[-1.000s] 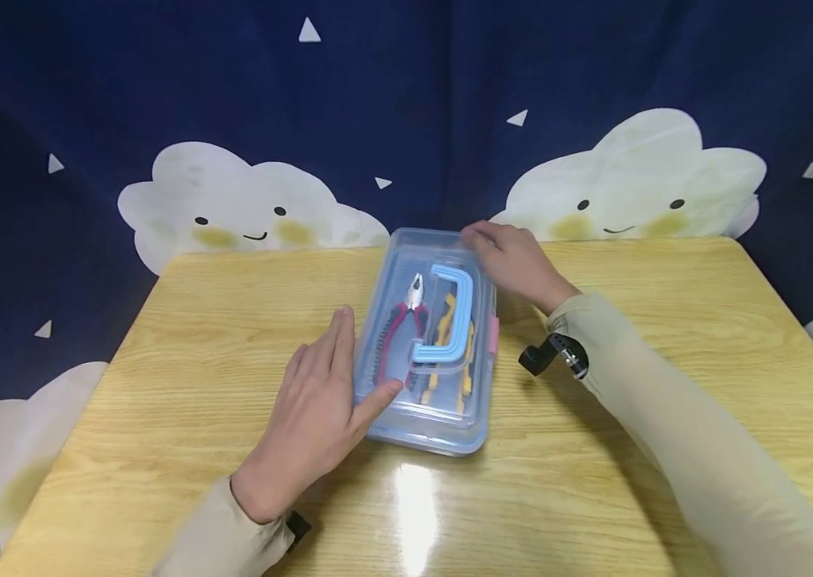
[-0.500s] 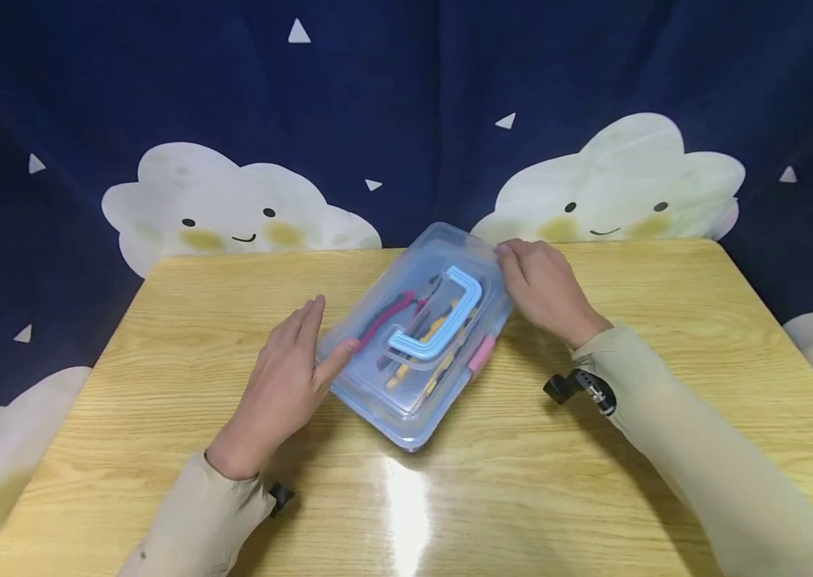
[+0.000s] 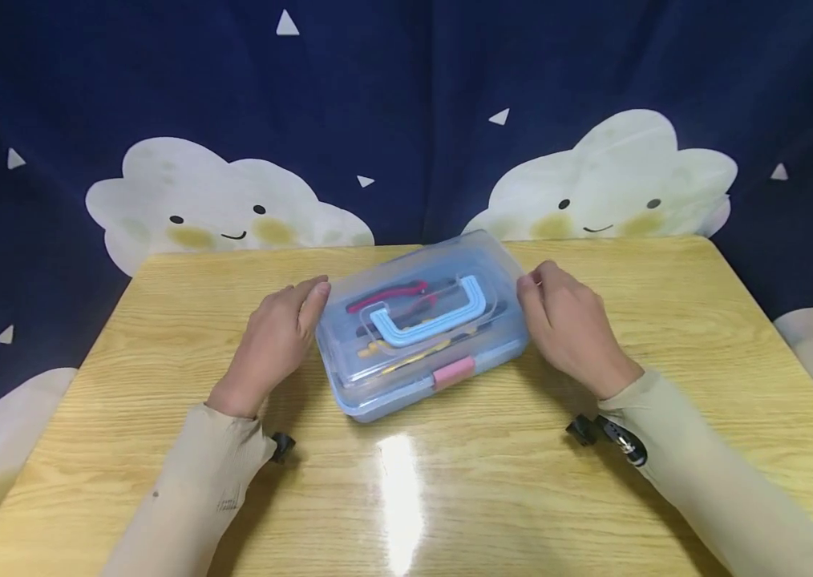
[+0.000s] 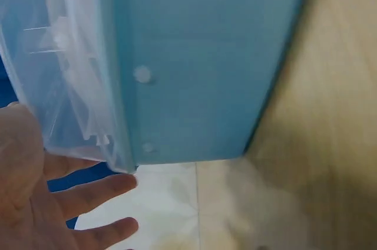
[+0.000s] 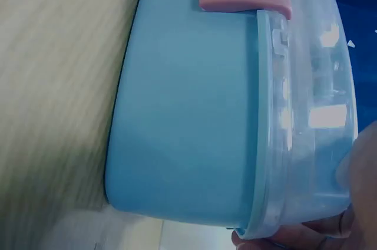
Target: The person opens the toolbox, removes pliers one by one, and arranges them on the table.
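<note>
Head view: blue toolbox w/ clear lid sits angled on wood-grain tabletop. R hand grips its R end, fingers curled; L hand, fingers spread & fairly straight, touches its L end.

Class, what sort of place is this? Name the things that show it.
Probably an indoor tabletop work spot, though which room can't be told: a wood-grain table, a navy cloud-patterned cloth behind it, and a clear-lidded toolbox.
</note>
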The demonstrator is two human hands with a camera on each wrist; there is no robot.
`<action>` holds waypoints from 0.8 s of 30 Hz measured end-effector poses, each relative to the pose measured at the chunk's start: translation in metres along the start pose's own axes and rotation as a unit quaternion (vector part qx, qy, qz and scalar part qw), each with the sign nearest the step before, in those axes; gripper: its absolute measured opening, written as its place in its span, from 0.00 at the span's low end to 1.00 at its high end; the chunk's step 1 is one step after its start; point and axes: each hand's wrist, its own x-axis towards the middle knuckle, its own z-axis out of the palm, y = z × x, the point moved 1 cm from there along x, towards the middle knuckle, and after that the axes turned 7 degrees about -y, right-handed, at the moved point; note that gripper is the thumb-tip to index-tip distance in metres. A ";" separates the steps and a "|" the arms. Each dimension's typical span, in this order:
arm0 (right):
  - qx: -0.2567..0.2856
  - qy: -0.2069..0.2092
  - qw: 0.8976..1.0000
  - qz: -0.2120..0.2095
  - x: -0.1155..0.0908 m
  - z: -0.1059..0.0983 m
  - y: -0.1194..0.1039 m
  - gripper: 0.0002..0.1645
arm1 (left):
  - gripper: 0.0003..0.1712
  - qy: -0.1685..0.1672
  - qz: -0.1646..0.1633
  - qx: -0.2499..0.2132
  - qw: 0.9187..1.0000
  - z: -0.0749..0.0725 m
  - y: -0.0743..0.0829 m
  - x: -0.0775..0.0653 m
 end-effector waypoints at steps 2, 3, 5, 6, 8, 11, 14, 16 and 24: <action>-0.009 0.006 1.000 -0.005 -0.006 -0.002 -0.001 0.25 | 0.38 -0.003 -0.003 -0.007 1.000 -0.002 -0.001 0.007; -0.012 0.008 1.000 -0.006 -0.009 -0.003 -0.001 0.24 | 0.39 -0.005 -0.005 -0.009 1.000 -0.003 -0.001 0.011; -0.018 0.009 1.000 -0.008 -0.016 -0.005 -0.003 0.22 | 0.40 -0.009 -0.011 -0.010 1.000 -0.004 -0.001 0.019; -0.020 0.008 1.000 -0.009 -0.019 -0.005 -0.003 0.21 | 0.40 -0.012 -0.015 -0.013 1.000 -0.004 -0.001 0.023; -0.020 0.007 1.000 -0.011 -0.026 -0.007 -0.005 0.20 | 0.42 -0.023 -0.029 -0.019 0.999 -0.004 -0.002 0.030; -0.018 0.005 1.000 -0.017 -0.034 -0.008 -0.008 0.18 | 0.45 -0.043 -0.052 -0.033 0.997 -0.005 -0.004 0.040; -0.015 0.005 1.000 -0.021 -0.040 -0.009 -0.011 0.17 | 0.48 -0.056 -0.071 -0.042 0.995 -0.008 -0.005 0.047; -0.014 0.007 1.000 -0.022 -0.042 -0.009 -0.012 0.17 | 0.47 -0.058 -0.074 -0.043 0.995 -0.010 -0.005 0.050; -0.017 0.032 0.999 -0.023 -0.046 -0.007 -0.009 0.16 | 0.38 -0.012 -0.020 -0.017 1.000 -0.012 -0.001 0.049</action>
